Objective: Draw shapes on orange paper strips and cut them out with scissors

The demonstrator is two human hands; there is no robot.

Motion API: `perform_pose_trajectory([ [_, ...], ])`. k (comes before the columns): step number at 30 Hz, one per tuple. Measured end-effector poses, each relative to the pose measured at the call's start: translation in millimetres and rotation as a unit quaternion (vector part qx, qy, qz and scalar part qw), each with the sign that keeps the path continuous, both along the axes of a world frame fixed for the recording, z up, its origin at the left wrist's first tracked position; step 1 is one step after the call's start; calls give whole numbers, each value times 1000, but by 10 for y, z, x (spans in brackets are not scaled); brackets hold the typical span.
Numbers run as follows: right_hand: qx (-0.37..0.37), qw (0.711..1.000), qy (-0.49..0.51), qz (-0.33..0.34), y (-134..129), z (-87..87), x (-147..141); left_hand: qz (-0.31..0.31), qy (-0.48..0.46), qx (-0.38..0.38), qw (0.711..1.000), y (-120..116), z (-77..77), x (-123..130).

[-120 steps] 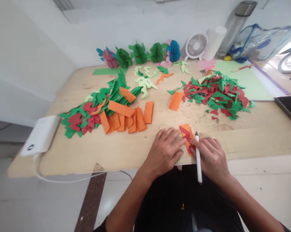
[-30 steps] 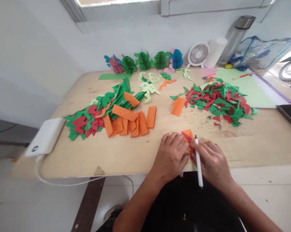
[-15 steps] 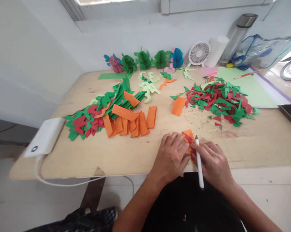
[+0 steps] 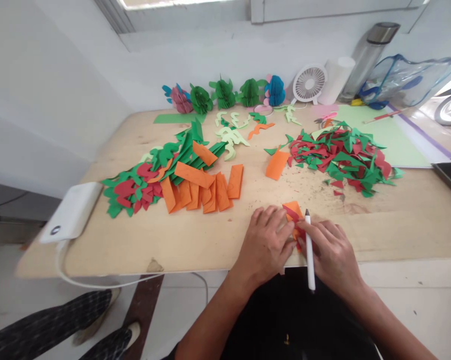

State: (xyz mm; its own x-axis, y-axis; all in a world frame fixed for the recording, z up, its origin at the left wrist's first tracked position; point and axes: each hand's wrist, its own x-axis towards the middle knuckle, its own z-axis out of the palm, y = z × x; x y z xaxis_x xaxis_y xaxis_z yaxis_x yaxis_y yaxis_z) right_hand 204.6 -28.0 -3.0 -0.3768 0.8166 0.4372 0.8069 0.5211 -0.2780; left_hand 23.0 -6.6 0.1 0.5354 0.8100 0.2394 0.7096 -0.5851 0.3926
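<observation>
Near the table's front edge, my left hand [image 4: 267, 241] presses with bent fingers on an orange paper piece [image 4: 293, 206] with a red paper piece [image 4: 292, 214] over it. From the right, my right hand [image 4: 329, 252] pinches at the same papers and also holds a white pen [image 4: 310, 255], its dark tip pointing away from me. The fingertips of both hands nearly meet and hide part of the papers. Farther left lie folded orange paper strips [image 4: 193, 176], several of them overlapping. One more orange piece [image 4: 277, 165] lies beyond my hands.
A heap of red and green scraps [image 4: 341, 155] is at the right. Green and red cutouts [image 4: 130, 187] and a white power bank [image 4: 72, 212] with a cable lie left. A small fan [image 4: 309, 83] and paper figures [image 4: 224, 94] line the wall. Another person's legs [image 4: 53, 320] show lower left.
Both hands stay almost in place on the papers, and the pen has shifted very slightly. The other person's legs at the lower left have moved left, with both feet now showing.
</observation>
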Motion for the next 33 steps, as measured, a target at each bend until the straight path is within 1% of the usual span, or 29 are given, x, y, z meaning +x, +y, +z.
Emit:
perform_pose_trajectory([
  [33,-7,1000,-17,-1,3,26,-9,-2,6,4,1000,-12,9,-7],
])
